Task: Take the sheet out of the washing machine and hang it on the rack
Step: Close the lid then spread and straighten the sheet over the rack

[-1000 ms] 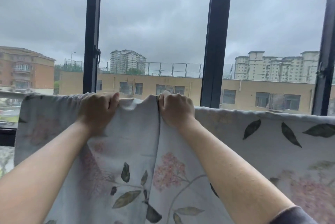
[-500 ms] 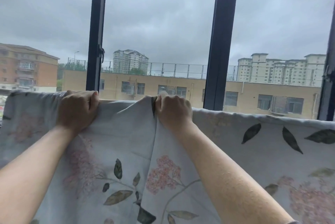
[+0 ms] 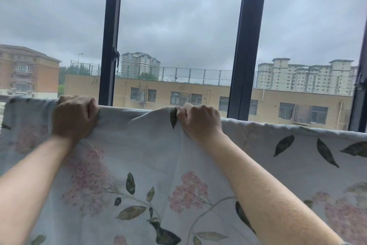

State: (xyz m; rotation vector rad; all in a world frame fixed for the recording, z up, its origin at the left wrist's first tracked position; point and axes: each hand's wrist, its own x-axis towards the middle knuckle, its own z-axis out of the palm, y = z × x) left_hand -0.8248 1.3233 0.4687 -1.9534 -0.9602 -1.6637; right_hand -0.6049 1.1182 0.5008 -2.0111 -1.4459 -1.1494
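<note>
**Both hands clutched the sheet at its top fold**

At far left a brick block point(image 3: 27, 72) stood beyond the glass, under a grey sky point(image 3: 178, 6). The sheet point(image 3: 151, 157), pale with pink blossoms and dark leaves, hung across the whole width below the window. It was folded over a line running from left to right (whatever bore it lay hidden under the cloth). The left hand point(image 3: 74, 116) made a fist on that top fold, its fingers curled over and bunching the fabric, just beside the left bar of the dark frame point(image 3: 111, 36). Between the hands the cloth ran fairly smooth. The right hand point(image 3: 200, 120), near the middle, gripped a raised peak of the fold, and a crease fell from it. Behind, a yellow building point(image 3: 198, 93) stretched to the right, where the sheet lay spread along the fold.
</note>
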